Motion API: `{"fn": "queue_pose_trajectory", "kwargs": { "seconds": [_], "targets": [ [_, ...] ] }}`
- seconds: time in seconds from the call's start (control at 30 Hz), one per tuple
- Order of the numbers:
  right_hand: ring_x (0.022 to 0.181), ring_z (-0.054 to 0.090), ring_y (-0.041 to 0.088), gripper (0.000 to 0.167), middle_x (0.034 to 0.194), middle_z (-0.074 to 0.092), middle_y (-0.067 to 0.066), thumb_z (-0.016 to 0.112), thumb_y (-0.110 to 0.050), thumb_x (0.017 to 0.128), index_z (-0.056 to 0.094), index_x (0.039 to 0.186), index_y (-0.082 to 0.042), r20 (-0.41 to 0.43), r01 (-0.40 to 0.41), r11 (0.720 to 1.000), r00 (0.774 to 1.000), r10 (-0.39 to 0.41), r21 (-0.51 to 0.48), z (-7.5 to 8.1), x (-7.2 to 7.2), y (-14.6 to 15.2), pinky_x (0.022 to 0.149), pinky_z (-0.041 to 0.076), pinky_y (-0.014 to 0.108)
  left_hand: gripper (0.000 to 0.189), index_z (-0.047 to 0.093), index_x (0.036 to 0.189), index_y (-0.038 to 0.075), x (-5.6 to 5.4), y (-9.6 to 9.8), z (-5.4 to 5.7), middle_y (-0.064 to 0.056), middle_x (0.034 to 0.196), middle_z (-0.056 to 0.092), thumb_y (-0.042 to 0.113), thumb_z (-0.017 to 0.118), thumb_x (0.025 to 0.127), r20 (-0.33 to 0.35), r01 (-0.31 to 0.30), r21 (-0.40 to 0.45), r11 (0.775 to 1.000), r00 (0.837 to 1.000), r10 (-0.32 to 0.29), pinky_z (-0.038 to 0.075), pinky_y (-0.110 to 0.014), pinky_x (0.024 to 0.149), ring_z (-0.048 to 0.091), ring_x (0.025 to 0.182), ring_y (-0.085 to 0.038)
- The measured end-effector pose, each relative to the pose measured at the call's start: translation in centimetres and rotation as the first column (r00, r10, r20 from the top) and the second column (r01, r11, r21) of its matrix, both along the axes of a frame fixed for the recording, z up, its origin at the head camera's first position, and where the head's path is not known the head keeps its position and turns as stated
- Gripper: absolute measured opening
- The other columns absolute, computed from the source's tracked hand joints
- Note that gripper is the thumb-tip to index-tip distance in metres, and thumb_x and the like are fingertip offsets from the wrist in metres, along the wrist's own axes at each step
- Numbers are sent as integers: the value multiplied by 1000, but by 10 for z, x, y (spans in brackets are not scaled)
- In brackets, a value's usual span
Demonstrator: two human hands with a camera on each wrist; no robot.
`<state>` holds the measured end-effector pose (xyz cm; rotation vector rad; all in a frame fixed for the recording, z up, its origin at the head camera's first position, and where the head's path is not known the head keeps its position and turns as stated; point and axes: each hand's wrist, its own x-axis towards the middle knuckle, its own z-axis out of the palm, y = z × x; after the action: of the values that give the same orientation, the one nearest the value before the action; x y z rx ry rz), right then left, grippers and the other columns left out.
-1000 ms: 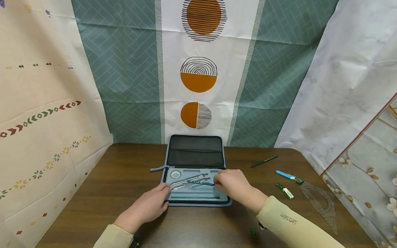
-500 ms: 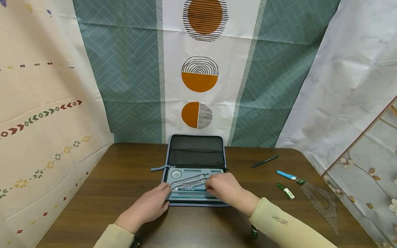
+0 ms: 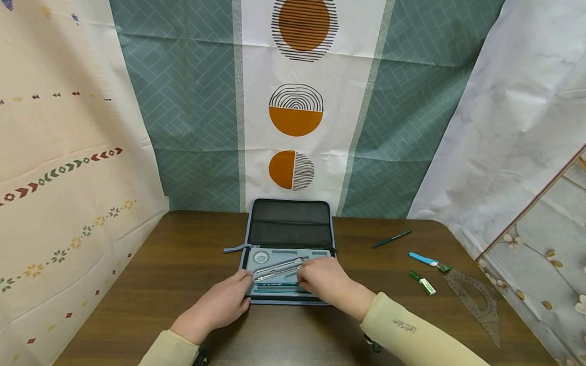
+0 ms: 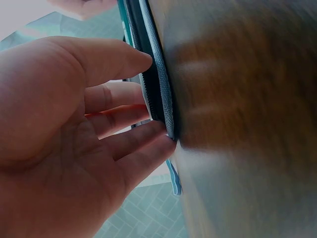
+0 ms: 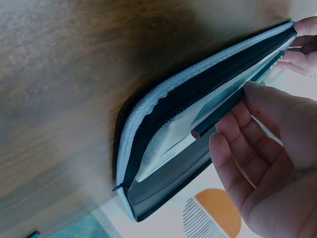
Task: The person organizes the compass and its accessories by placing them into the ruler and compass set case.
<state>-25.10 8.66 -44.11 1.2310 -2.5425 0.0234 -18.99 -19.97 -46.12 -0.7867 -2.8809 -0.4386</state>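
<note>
A zippered instrument case (image 3: 290,252) lies open on the table, its dark mesh lid raised at the back. My left hand (image 3: 218,305) holds the case's near left corner, with thumb at the front edge and fingers along the side. In the right wrist view, my right hand (image 5: 272,144) pinches a dark green pencil (image 5: 218,116) between thumb and fingers. The pencil lies low along the front of the light blue tray (image 3: 276,251), close to a groove. Silver compasses (image 3: 277,269) lie slantwise behind it. A small round white dial (image 3: 261,257) sits at the tray's back left.
Right of the case lie another dark pencil (image 3: 392,238), a blue-handled brush (image 3: 428,261), a green and white eraser (image 3: 422,283) and a clear protractor (image 3: 477,305). A small green object (image 3: 376,347) is partly under the right sleeve. Patterned cloths hang behind the table.
My right hand has moved left and toward the front of the tray, bringing the pencil from across the compasses down to the front, parallel to the edge. The left hand has stayed at the corner.
</note>
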Motion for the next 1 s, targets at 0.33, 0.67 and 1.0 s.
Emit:
{"fn": "queue_pose_trajectory", "kwargs": {
  "seconds": [0.33, 0.67, 1.0],
  "targets": [
    [66, 57, 7, 27, 76, 61, -12, 90, -18, 93, 70, 76, -26, 2, 13, 1000, 1000, -13, 17, -2, 1, -5, 56, 46, 28, 41, 68, 133, -9, 1, 0, 1, -21, 139, 63, 4, 82, 97, 10, -3, 3, 1000, 1000, 3, 59, -51, 103, 68, 126, -36],
    [68, 61, 6, 24, 77, 64, -11, 92, -19, 91, 74, 78, -24, 3, -13, 1000, 1000, 13, 15, -4, 2, -8, 58, 47, 27, 40, 68, 132, -8, 1, 0, 2, -20, 137, 64, 3, 82, 96, 6, 0, 11, 1000, 1000, 0, 60, -51, 100, 69, 123, -35],
    [73, 68, 7, 15, 80, 69, -11, 90, -18, 94, 81, 83, -25, 4, 4, 1000, 1000, -4, 31, -5, 4, -9, 62, 53, 27, 39, 68, 131, -8, 1, 0, 1, -20, 137, 64, 3, 82, 96, 1, -2, 12, 1000, 1000, 2, 60, -51, 100, 69, 123, -35]
  ]
}}
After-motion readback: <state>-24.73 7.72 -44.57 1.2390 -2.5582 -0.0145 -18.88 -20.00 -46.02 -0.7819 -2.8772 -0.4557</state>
